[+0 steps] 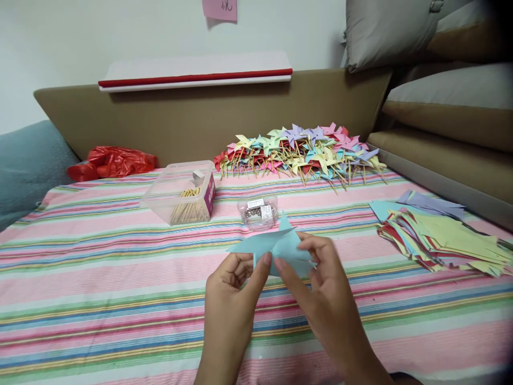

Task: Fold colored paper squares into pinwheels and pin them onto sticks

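Observation:
A light blue paper pinwheel (262,243), partly folded, is held up between both hands over the striped cloth. My left hand (238,280) pinches its lower left side, with the thumb pressed near the centre. My right hand (320,272) grips the right side, its thumb also close to the centre and its fingers on the right edge. Pointed paper corners stick out to the left and upward. Just beyond the paper sits a small clear plastic container (258,212) of small dark metal pieces. Whether a pin is in the paper cannot be seen.
A clear plastic box (178,195) of wooden sticks stands left of centre. Finished pinwheels (298,149) are heaped at the back. Cut paper sheets (444,238) lie stacked on the right. A red plastic bag (114,162) rests at back left; cushions (449,96) rise at right.

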### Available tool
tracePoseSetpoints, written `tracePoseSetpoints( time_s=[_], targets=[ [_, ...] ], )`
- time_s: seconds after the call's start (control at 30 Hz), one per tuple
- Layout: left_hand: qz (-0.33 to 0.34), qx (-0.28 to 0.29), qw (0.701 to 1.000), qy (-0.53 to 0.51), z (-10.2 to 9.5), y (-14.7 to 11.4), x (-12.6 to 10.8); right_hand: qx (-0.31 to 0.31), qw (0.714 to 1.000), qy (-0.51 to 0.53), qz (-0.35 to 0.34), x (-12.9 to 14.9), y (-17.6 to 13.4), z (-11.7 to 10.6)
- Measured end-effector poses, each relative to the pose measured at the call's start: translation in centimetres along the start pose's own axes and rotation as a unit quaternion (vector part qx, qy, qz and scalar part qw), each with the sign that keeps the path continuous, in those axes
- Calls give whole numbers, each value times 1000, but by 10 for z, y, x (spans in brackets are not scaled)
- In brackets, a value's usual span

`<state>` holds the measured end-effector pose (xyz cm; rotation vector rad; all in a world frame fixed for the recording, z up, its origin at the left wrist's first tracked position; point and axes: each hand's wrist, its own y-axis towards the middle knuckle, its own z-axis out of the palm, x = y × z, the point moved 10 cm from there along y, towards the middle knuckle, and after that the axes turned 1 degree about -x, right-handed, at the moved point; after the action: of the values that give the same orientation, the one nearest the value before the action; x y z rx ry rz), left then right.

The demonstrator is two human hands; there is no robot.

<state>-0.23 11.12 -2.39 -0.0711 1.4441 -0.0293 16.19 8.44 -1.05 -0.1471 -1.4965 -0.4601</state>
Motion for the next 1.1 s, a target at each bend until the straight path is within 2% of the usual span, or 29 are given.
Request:
tracePoseSetpoints(
  time_s=[0.07,0.1,0.23,0.3,0.37,0.6,0.7,0.8,0.97,1.1],
  targets=[
    [-3,4,1000,-6,-1,1,0,-37,998,54,21,-1,2,-8],
    [-6,8,1000,-8,-1,1,0,-32,996,76,46,-4,3,-8],
    [-13,55,998,-11,5,4,-3,103,975,117,156,-18,4,11],
    [-14,89,996,-10,12,3,-6,140,970,108,166,-19,4,14],
    [-16,111,994,0,16,1,-8,150,970,90,171,-20,3,13],
    [12,77,994,72,12,-3,-16,157,969,67,179,-22,-1,12],
    [15,72,995,69,11,-3,-16,146,973,71,165,-23,1,13],
    [5,66,998,9,11,-1,-14,96,974,131,156,-26,2,12],
    [-66,77,990,-97,21,0,8,11,951,252,179,-32,-3,11],
    [-72,65,988,-118,31,-4,17,-1,942,278,188,-32,-8,17]
  ],
)
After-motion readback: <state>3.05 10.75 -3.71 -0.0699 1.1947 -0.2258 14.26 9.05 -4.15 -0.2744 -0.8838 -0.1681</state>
